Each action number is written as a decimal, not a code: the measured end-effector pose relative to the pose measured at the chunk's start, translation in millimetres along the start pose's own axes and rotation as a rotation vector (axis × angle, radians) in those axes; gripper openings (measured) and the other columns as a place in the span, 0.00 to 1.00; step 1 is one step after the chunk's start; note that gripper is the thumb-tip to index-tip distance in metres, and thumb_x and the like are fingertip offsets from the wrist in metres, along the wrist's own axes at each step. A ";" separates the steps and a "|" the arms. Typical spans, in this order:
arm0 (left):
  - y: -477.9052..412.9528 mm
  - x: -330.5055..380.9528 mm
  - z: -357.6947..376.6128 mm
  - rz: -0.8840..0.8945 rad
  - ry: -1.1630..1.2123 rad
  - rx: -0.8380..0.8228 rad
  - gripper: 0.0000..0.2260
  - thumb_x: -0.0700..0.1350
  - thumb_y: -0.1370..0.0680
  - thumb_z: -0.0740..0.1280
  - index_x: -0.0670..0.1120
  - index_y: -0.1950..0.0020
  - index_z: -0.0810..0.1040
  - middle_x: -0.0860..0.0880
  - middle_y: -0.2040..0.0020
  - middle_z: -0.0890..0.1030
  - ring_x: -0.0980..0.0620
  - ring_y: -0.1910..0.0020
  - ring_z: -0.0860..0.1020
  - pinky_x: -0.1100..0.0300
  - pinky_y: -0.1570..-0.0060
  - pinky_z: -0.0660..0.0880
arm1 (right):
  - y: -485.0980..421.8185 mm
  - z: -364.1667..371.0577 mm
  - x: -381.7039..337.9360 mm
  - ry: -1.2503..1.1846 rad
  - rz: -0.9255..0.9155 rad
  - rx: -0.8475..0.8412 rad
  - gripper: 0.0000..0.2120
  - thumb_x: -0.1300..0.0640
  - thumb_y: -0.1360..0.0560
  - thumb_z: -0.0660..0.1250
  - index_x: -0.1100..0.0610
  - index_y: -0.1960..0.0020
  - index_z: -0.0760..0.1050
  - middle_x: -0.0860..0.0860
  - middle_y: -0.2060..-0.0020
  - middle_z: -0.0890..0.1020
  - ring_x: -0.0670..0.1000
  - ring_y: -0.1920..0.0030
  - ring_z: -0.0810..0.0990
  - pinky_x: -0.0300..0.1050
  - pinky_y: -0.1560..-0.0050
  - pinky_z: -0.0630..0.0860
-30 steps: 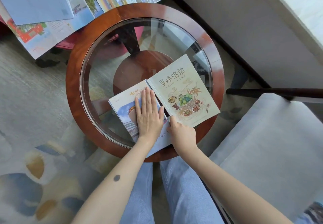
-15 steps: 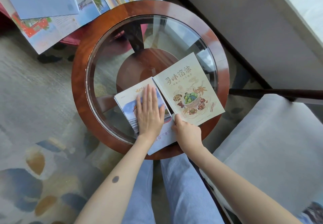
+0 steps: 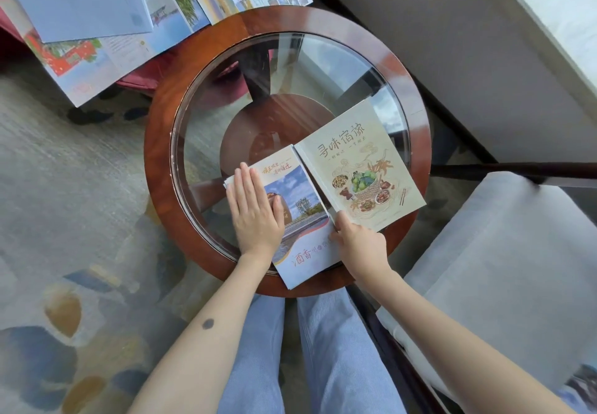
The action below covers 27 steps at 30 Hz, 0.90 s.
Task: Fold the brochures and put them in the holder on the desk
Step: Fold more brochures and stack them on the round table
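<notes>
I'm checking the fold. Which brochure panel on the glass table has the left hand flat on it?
The blue panel with the sky photo, under the left hand; the beige panel with the food basket lies to its right.

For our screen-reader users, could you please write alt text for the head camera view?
A person's left hand presses flat on a partly folded brochure on a round glass-topped table, while the right hand grips its near edge beside the open beige panel. More unfolded brochures lie beyond.
</notes>
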<state>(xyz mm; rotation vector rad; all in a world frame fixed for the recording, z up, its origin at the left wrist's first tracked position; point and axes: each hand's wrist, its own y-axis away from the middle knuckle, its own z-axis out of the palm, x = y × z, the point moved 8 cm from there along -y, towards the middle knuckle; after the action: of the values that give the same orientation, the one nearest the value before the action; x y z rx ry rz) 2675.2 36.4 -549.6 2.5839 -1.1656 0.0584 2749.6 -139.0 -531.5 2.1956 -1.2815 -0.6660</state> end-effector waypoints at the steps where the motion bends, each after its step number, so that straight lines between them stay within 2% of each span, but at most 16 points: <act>1: -0.1 0.1 0.1 -0.002 -0.002 -0.011 0.27 0.52 0.18 0.46 0.37 0.25 0.50 0.37 0.24 0.56 0.41 0.24 0.54 0.46 0.26 0.48 | 0.2 0.3 -0.4 0.014 -0.001 0.006 0.06 0.56 0.23 0.57 0.55 0.47 0.64 0.52 0.63 0.79 0.60 0.63 0.78 0.44 0.68 0.63; 5: -0.3 1.8 -1.9 0.001 -0.020 -0.066 0.27 0.52 0.18 0.47 0.36 0.25 0.50 0.37 0.24 0.54 0.41 0.24 0.53 0.46 0.26 0.48 | 2.1 -3.0 -4.1 0.063 0.021 0.029 0.04 0.58 0.23 0.57 0.55 0.49 0.62 0.51 0.65 0.74 0.57 0.63 0.78 0.44 0.69 0.64; 7: 1.8 2.2 -6.3 0.011 -0.016 -0.099 0.28 0.52 0.18 0.48 0.37 0.24 0.49 0.38 0.24 0.53 0.41 0.24 0.51 0.47 0.26 0.48 | 4.6 -7.4 -9.2 0.124 0.030 0.022 0.04 0.61 0.23 0.56 0.55 0.51 0.62 0.51 0.64 0.76 0.57 0.61 0.80 0.44 0.67 0.64; 9: 2.8 1.7 -15.2 0.031 -0.002 -0.119 0.28 0.51 0.18 0.51 0.37 0.24 0.49 0.38 0.23 0.51 0.42 0.24 0.49 0.49 0.25 0.47 | 7.7 -16.2 -15.3 0.181 0.047 0.017 0.05 0.64 0.24 0.56 0.56 0.52 0.66 0.52 0.60 0.79 0.56 0.59 0.80 0.44 0.65 0.64; 11: 3.6 3.2 -28.8 0.055 0.012 -0.130 0.27 0.48 0.19 0.54 0.38 0.24 0.49 0.39 0.23 0.51 0.43 0.23 0.49 0.50 0.26 0.46 | 12.7 -32.7 -18.7 0.217 0.082 0.029 0.06 0.66 0.24 0.56 0.57 0.53 0.69 0.52 0.61 0.79 0.55 0.63 0.76 0.43 0.65 0.63; 14: 10.8 17.0 -55.8 0.132 0.093 -0.144 0.24 0.47 0.18 0.53 0.39 0.24 0.54 0.42 0.24 0.57 0.46 0.24 0.53 0.53 0.26 0.48 | 28.6 -65.0 -19.3 0.151 0.112 0.073 0.05 0.64 0.24 0.55 0.57 0.57 0.64 0.50 0.70 0.70 0.52 0.71 0.67 0.42 0.72 0.57; 16: 20.7 36.3 -76.2 0.233 0.114 -0.178 0.22 0.46 0.18 0.52 0.42 0.25 0.58 0.45 0.25 0.61 0.49 0.25 0.57 0.55 0.26 0.50 | 45.9 -87.3 -19.1 0.067 0.105 0.106 0.03 0.63 0.24 0.55 0.57 0.56 0.64 0.51 0.67 0.74 0.55 0.68 0.72 0.41 0.72 0.59; 18: 30.3 57.4 -94.7 0.317 0.129 -0.220 0.20 0.46 0.18 0.52 0.43 0.27 0.61 0.47 0.27 0.66 0.50 0.27 0.62 0.57 0.27 0.54 | 68.4 -109.7 -15.6 -0.020 0.117 0.141 0.05 0.60 0.23 0.55 0.56 0.51 0.69 0.53 0.58 0.81 0.57 0.59 0.79 0.44 0.66 0.69; 20: 36.0 77.1 -111.0 0.347 0.165 -0.263 0.18 0.45 0.18 0.51 0.45 0.28 0.64 0.49 0.30 0.69 0.51 0.30 0.65 0.58 0.30 0.60 | 94.4 -131.1 -7.2 -0.095 0.145 0.191 0.10 0.57 0.22 0.55 0.56 0.45 0.72 0.54 0.54 0.82 0.58 0.54 0.80 0.47 0.59 0.74; 23: 49.0 127.4 -140.6 0.473 0.139 -0.301 0.17 0.44 0.18 0.51 0.45 0.30 0.66 0.48 0.32 0.71 0.50 0.34 0.68 0.58 0.36 0.65 | 140.6 -164.9 20.4 -0.205 0.216 0.294 0.12 0.54 0.22 0.53 0.55 0.45 0.72 0.55 0.51 0.82 0.59 0.51 0.79 0.47 0.58 0.70; 27: 70.4 208.4 -185.8 0.580 0.322 -0.304 0.15 0.44 0.19 0.56 0.45 0.34 0.72 0.45 0.37 0.76 0.45 0.38 0.73 0.53 0.39 0.69 | 206.3 -198.3 84.1 -0.344 0.369 0.430 0.11 0.55 0.22 0.53 0.55 0.46 0.73 0.55 0.50 0.82 0.59 0.51 0.79 0.47 0.55 0.72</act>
<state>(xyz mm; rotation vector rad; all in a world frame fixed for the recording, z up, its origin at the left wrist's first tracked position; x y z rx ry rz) 2778.9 -104.6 -320.9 1.8273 -1.6017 0.3749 2780.7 -265.9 -263.4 2.1235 -2.1127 -0.6850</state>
